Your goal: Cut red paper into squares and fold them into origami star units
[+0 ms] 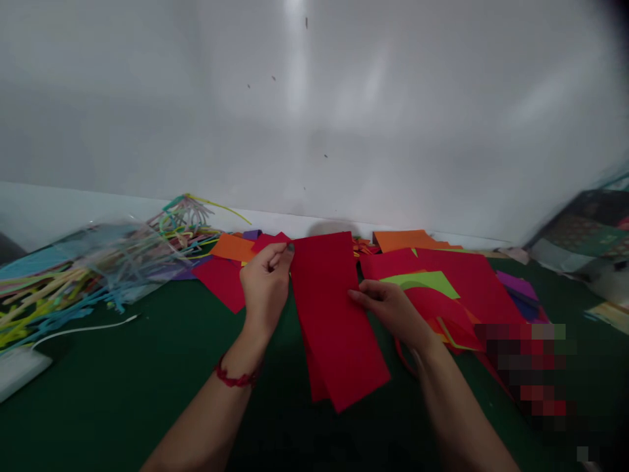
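A folded sheet of red paper (334, 314) hangs between my hands above the green table. Its two layers spread slightly apart at the lower end. My left hand (268, 278) is closed, pinching the paper's upper left corner between thumb and fingers. At the right edge, about a third of the way down, my right hand (390, 305) pinches the same paper. Just behind my right wrist, part of a red loop, perhaps a scissors handle (405, 357), shows on the table; the rest is hidden.
More red sheets (476, 282), a green piece (445, 283) and orange paper (403, 240) lie behind and right. Many coloured pipe cleaners (63, 295) and a clear plastic bag (132, 252) are at left. A white cabled device (22, 370) sits near the left edge. A white wall (314, 131) stands behind.
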`<state>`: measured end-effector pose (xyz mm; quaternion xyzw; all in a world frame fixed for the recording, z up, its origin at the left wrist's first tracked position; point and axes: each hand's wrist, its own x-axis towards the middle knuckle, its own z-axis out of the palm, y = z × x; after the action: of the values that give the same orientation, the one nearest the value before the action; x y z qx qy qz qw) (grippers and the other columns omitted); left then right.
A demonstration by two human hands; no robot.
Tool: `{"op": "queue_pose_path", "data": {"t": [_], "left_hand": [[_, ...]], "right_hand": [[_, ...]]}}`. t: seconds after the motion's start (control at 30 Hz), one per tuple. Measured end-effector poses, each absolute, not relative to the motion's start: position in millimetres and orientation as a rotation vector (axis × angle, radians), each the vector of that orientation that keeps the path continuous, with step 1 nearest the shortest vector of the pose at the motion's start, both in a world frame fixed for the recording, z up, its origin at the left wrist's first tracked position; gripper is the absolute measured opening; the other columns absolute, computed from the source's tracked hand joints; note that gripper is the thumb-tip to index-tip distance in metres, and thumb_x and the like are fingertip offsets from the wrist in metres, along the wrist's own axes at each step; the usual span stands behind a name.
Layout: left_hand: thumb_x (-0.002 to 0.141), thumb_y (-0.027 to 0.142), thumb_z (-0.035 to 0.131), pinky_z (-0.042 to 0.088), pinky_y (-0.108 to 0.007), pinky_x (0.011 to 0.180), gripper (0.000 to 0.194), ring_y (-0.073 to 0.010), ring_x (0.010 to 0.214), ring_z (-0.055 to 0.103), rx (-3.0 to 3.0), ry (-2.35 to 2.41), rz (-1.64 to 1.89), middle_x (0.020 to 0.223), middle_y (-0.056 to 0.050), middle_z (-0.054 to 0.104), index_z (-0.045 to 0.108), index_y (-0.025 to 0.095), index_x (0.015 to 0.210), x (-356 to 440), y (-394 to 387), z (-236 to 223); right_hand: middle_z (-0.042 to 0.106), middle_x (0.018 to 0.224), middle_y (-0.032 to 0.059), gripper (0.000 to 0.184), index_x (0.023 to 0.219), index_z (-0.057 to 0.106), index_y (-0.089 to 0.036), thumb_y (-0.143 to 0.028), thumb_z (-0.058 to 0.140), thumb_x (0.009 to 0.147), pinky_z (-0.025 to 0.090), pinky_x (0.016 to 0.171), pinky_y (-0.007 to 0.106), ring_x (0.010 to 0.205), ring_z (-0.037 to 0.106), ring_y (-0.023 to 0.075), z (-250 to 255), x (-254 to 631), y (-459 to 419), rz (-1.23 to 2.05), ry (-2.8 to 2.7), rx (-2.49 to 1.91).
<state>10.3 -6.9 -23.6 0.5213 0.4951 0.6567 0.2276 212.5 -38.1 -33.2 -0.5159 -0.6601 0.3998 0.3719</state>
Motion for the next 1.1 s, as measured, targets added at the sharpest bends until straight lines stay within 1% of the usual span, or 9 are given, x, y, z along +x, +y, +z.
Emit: {"op": "queue_pose_path", "data": {"t": [0.07, 0.27, 0.43, 0.53, 0.6, 0.7, 0.93, 1.0, 1.1], "left_hand": [[0.074, 0.032, 0.059, 0.024, -0.020, 0.037, 0.013, -0.0074, 0.040, 0.029, 1.410, 1.393, 1.840, 0.050, 0.005, 0.035, 0.062, 0.020, 0.074, 12, -6, -25], [0.075, 0.033, 0.057, 0.023, -0.020, 0.037, 0.015, -0.0070, 0.038, 0.026, 1.372, 1.396, 1.819, 0.049, 0.007, 0.029, 0.059, 0.019, 0.069, 11, -8, -21], [0.074, 0.031, 0.058, 0.023, -0.021, 0.038, 0.012, -0.0070, 0.037, 0.027, 1.254, 1.342, 1.900, 0.047, 0.007, 0.027, 0.058, 0.019, 0.070, 10, -6, -19], [0.072, 0.029, 0.059, 0.023, -0.020, 0.037, 0.010, -0.0064, 0.037, 0.026, 1.192, 1.321, 1.919, 0.048, 0.008, 0.027, 0.060, 0.019, 0.072, 9, -2, -21], [0.072, 0.029, 0.060, 0.024, -0.020, 0.037, 0.010, -0.0060, 0.037, 0.027, 1.162, 1.321, 1.920, 0.048, 0.008, 0.029, 0.061, 0.019, 0.073, 8, 1, -22], [0.071, 0.029, 0.060, 0.025, -0.019, 0.036, 0.011, -0.0049, 0.037, 0.028, 1.131, 1.296, 1.943, 0.050, 0.008, 0.033, 0.061, 0.018, 0.073, 6, 3, -25], [0.067, 0.027, 0.063, 0.024, -0.016, 0.032, 0.017, -0.0030, 0.034, 0.027, 0.984, 1.294, 1.960, 0.049, 0.009, 0.036, 0.062, 0.015, 0.080, 3, 7, -25], [0.067, 0.026, 0.063, 0.022, -0.016, 0.031, 0.016, -0.0027, 0.034, 0.027, 0.969, 1.309, 1.969, 0.047, 0.009, 0.037, 0.062, 0.014, 0.078, 1, 8, -24], [0.069, 0.025, 0.062, 0.022, -0.016, 0.030, 0.014, -0.0032, 0.033, 0.029, 1.018, 1.287, 2.009, 0.045, 0.009, 0.037, 0.062, 0.014, 0.078, -3, 9, -25]], "right_hand": [[0.043, 0.054, -0.0051, 0.033, 0.060, 0.051, -0.018, -0.046, 0.056, 0.076, 0.030, 0.047, 0.022, 0.051, 0.041, 0.0095, -35, 212, -37, 0.960, -1.696, -1.338], [0.057, 0.068, -0.0033, 0.024, 0.073, 0.050, -0.019, -0.042, 0.058, 0.077, 0.040, 0.058, 0.022, 0.064, 0.054, 0.0118, -35, 209, -37, 1.133, -1.534, -1.156], [0.058, 0.060, -0.0039, 0.029, 0.074, 0.043, -0.021, -0.048, 0.055, 0.078, 0.038, 0.045, 0.020, 0.052, 0.053, 0.0116, -34, 201, -40, 1.190, -1.412, -1.175], [0.061, 0.061, -0.0029, 0.027, 0.074, 0.049, -0.020, -0.047, 0.058, 0.075, 0.041, 0.046, 0.022, 0.054, 0.057, 0.0132, -34, 199, -40, 1.189, -1.429, -1.193], [0.065, 0.070, -0.0006, 0.024, 0.076, 0.057, -0.020, -0.044, 0.059, 0.074, 0.046, 0.055, 0.025, 0.065, 0.061, 0.0158, -34, 200, -39, 1.210, -1.486, -1.174], [0.068, 0.080, 0.0018, 0.024, 0.079, 0.064, -0.019, -0.043, 0.060, 0.074, 0.048, 0.065, 0.027, 0.076, 0.063, 0.0186, -37, 202, -37, 1.229, -1.550, -1.186], [0.063, 0.064, -0.0003, 0.032, 0.070, 0.061, -0.018, -0.050, 0.059, 0.072, 0.037, 0.044, 0.022, 0.057, 0.057, 0.0143, -47, 202, -33, 0.970, -1.529, -1.414], [0.063, 0.064, -0.0002, 0.030, 0.070, 0.060, -0.018, -0.048, 0.060, 0.072, 0.038, 0.046, 0.022, 0.059, 0.058, 0.0145, -45, 202, -34, 0.991, -1.549, -1.377], [0.067, 0.077, 0.0020, 0.024, 0.078, 0.062, -0.018, -0.042, 0.061, 0.073, 0.045, 0.058, 0.024, 0.071, 0.061, 0.0167, -41, 203, -35, 1.133, -1.585, -1.257]]}}
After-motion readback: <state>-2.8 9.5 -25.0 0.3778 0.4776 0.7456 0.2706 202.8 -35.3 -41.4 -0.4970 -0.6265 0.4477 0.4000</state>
